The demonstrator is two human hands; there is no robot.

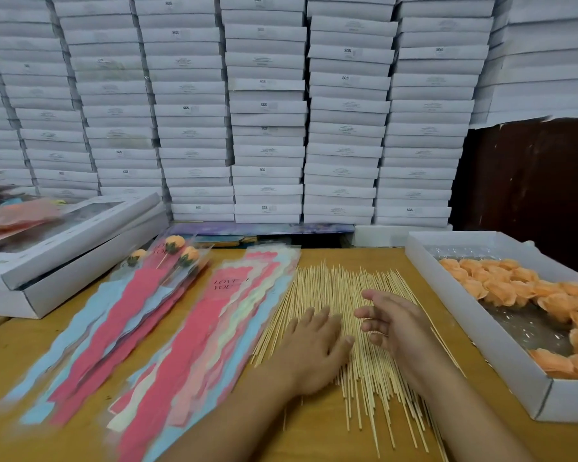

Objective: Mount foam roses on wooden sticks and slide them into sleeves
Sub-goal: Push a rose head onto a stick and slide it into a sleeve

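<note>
A spread pile of thin wooden sticks lies on the table in front of me. My left hand rests flat on the sticks, fingers straight. My right hand hovers just above the sticks beside it, fingers loosely curled and holding nothing. Orange foam roses fill a white tray on the right. Pink, blue and pale sleeves lie in overlapping stacks to the left. Three finished roses in sleeves lie at the back left.
White gift boxes with clear lids sit at the far left. A tall wall of stacked white cartons closes off the back of the wooden table. A dark wooden panel stands at the back right.
</note>
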